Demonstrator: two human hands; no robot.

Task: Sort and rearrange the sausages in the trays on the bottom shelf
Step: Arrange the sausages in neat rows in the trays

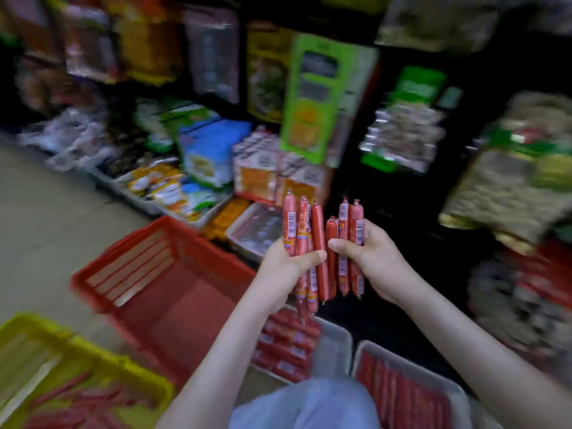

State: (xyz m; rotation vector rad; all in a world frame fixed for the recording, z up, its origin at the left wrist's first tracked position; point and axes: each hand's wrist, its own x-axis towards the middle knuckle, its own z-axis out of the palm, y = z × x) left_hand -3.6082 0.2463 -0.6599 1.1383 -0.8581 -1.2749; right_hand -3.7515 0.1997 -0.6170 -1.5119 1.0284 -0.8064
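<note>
Down at the lower left, on the beige floor (46, 212): a yellow slatted plastic basket (102, 354), with loose red sausages (77, 397) lying in it, blurred. Just right of it, a red slatted plastic basket (198, 252), rim close to the yellow one. Behind the red basket, along the bottom shelf, shallow trays of mixed packets, among them a blue-and-white pouch (210, 150) standing upright and a tray under clear film (257, 227). Higher up, a tall bright-green carton (315, 97), tilted.

At centre, left hand (288, 258) curled round a bunch of slim red film-wrapped sausages (301, 230), thumb across the front, sticks upright with barcode labels facing the camera and lower ends hanging below the fist. Right beside it, right hand (371, 255) gripping a second bunch of the same red sausages (349, 230), likewise upright, thumb laid over the front. Thumb tips nearly meeting, the two bunches side by side, contact between them not clear. Both bunches held up above the trays, in front of the dark shelf opening.

Below the left hand, a grey rectangular plastic tray (337, 345) partly filled with rows of red sausages (284, 345), grey bottom showing at its right end. Just right of that, a second grey tray (411, 363) packed with lengthwise red sausages (402, 397). Between the forearms at the bottom edge, a pale-blue trouser knee (309, 404). Far right, stacked green-and-brown bags (510, 187), heavily blurred.
</note>
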